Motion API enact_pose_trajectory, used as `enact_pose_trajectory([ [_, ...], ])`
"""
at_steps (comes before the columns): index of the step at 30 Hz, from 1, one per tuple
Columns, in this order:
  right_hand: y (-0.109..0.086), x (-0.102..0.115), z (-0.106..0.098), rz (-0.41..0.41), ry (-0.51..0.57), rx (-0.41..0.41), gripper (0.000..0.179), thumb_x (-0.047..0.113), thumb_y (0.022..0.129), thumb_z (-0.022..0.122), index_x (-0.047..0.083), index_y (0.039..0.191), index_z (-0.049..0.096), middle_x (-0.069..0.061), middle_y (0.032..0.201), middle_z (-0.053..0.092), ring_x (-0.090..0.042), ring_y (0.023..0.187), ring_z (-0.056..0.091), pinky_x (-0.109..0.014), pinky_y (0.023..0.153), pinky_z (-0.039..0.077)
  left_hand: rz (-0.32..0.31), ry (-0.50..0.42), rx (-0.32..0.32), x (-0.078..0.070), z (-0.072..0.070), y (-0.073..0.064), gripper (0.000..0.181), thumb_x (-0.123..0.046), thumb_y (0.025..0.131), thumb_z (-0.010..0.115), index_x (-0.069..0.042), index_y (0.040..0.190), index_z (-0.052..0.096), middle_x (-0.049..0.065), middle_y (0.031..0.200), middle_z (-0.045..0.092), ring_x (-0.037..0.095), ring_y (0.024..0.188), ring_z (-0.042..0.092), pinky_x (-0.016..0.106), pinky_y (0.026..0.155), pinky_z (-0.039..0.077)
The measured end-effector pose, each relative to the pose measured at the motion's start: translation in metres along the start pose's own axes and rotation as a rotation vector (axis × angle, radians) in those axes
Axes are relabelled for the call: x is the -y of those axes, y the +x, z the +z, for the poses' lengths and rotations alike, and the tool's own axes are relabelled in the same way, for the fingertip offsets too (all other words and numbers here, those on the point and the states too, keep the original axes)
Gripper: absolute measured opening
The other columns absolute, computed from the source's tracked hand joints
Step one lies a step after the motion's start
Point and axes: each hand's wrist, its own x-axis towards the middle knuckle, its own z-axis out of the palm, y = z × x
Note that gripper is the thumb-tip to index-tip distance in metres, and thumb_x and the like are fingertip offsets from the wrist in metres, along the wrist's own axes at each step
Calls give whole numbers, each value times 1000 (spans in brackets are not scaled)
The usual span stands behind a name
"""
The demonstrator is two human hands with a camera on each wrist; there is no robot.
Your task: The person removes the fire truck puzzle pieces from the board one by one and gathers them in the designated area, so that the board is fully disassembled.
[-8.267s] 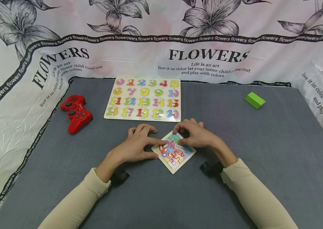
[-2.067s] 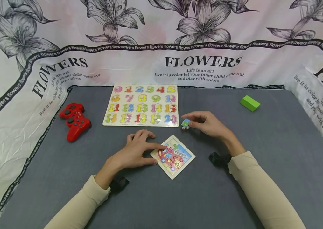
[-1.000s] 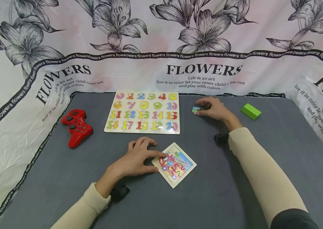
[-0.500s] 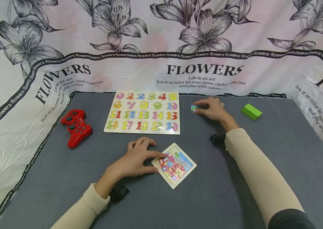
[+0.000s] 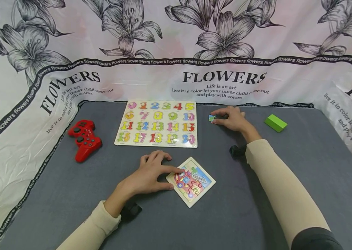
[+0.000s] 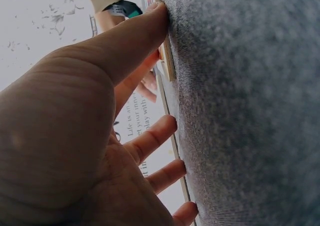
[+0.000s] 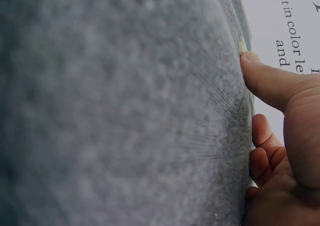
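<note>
My left hand (image 5: 149, 175) rests on a small square wooden jigsaw puzzle (image 5: 199, 187) with a red fire engine picture. Its index fingertip lies on top and the thumb touches the board's left edge; the other fingers spread out on the cloth. Pale bare wood shows at the puzzle's far corner. Further back, my right hand (image 5: 233, 119) pinches a small blue-green puzzle piece (image 5: 211, 118) between thumb and index finger, low at the table. In the right wrist view, only a sliver of the puzzle piece (image 7: 242, 45) shows beyond the thumb.
A number board (image 5: 155, 123) lies at the back, left of my right hand. On the left is a red game controller (image 5: 85, 140). A green block (image 5: 275, 123) lies right of my right hand. A flower-printed cloth (image 5: 132, 80) borders the grey table.
My right hand has carried the puzzle piece from the puzzle away to the back right, and has barely moved in the last half second. The left hand stays on the puzzle.
</note>
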Motion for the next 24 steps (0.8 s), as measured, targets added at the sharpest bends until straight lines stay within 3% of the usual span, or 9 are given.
enact_pose_trajectory([
  [8,2,-1,-1,7,5,13,39,32,96,72,19,133,69,-19,121,54,-38,113,37,-59,95,16,3,-4,2,0,0,0,51,-42,89,78,-44,138,62,8,147,44,30,142,30,59,105,21],
  [18,-17,1,0,-44,157,-46,39,26,96,73,16,133,68,-16,130,59,-33,113,48,-60,98,14,4,-4,-3,0,1,0,51,-42,89,79,-44,137,63,8,146,44,30,141,30,60,104,21],
  [24,-38,4,0,-110,172,-16,41,22,95,74,14,135,67,-16,128,62,-30,111,50,-49,98,31,-4,6,5,0,1,2,51,-42,89,78,-44,137,63,7,146,44,29,141,31,58,104,22],
])
